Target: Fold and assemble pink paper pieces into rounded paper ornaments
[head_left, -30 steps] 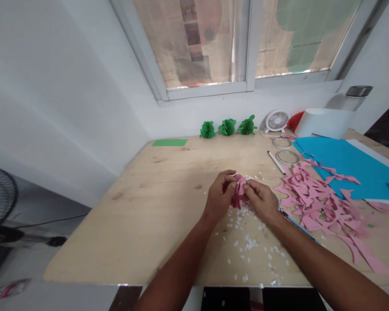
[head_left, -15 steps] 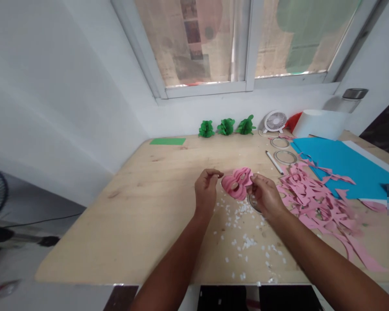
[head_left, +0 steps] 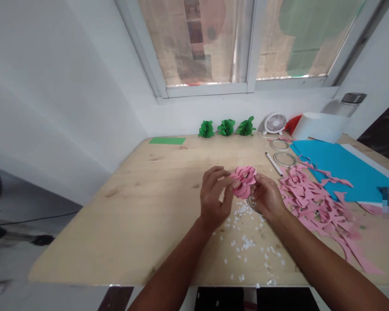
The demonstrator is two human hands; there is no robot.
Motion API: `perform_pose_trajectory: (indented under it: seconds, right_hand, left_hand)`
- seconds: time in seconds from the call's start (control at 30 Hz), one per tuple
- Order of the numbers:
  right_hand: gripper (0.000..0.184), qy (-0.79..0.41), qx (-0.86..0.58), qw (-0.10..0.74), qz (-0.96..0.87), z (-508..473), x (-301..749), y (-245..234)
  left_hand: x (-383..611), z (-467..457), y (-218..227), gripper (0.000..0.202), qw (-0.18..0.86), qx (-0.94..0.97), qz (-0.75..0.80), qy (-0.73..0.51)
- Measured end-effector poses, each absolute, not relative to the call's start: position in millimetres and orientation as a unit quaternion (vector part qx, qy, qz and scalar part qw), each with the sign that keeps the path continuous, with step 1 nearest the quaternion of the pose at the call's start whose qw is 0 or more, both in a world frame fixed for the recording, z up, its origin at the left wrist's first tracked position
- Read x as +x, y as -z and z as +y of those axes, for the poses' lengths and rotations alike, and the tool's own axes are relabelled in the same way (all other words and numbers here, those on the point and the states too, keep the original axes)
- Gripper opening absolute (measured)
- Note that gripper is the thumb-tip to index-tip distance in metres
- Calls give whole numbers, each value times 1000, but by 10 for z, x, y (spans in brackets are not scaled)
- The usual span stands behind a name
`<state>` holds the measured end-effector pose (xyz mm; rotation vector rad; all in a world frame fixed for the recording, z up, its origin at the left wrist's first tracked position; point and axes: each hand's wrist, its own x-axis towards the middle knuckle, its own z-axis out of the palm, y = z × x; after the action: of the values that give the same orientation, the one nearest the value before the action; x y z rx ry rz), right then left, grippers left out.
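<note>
A pink layered paper cutout (head_left: 244, 172) with rounded lobes is held up above the middle of the table. My right hand (head_left: 267, 194) pinches its right edge between thumb and fingers. At the left edge, my left hand (head_left: 215, 194) has its thumb and curved fingers apart; whether the fingertips touch the paper I cannot tell. Below the cutout, small white bits (head_left: 244, 211) are scattered over the wood. A roll of tape (head_left: 253, 206) lies partly hidden behind my right hand.
Pink paper scraps (head_left: 314, 203) and blue sheets (head_left: 350, 168) cover the table's right side. A white pen (head_left: 274, 164) and tape rolls (head_left: 284, 159) lie nearby. Green paper turtles (head_left: 226, 128), a small fan (head_left: 275, 124) and a green strip (head_left: 167, 141) are along the back.
My left hand has gone from closed fingertips beside the cutout to spread fingers around its left edge, moving slightly right. The cutout looks narrower now, still in my right hand.
</note>
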<state>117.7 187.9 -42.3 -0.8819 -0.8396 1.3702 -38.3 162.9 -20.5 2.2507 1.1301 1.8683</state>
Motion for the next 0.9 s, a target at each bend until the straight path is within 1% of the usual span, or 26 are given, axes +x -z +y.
perform_pose_trajectory:
  seconds: [0.13,0.27,0.5,0.73,0.9]
  right_hand:
    - [18,-606,-359,618,-349,1858,1170,383]
    - [11,-625,-318,626,-342,1851,1166,379]
    - [9,-659,-286,613,-329,1836,1161,388]
    - [8,-655,-280,616,-337,1831,1156,380]
    - [8,-644,-275,625,-345,1832,1156,380]
  left_hand:
    - [-337,1577,195,16,5,794,314,-520]
    - [-326,1594,218,16,0,800,352,-487]
    - [-307,1609,224,6,-46,772,399,-493]
    - [-316,1627,233,9,-90,781,383,-486]
    - [-322,1633,232,7,-105,783,374,-486]
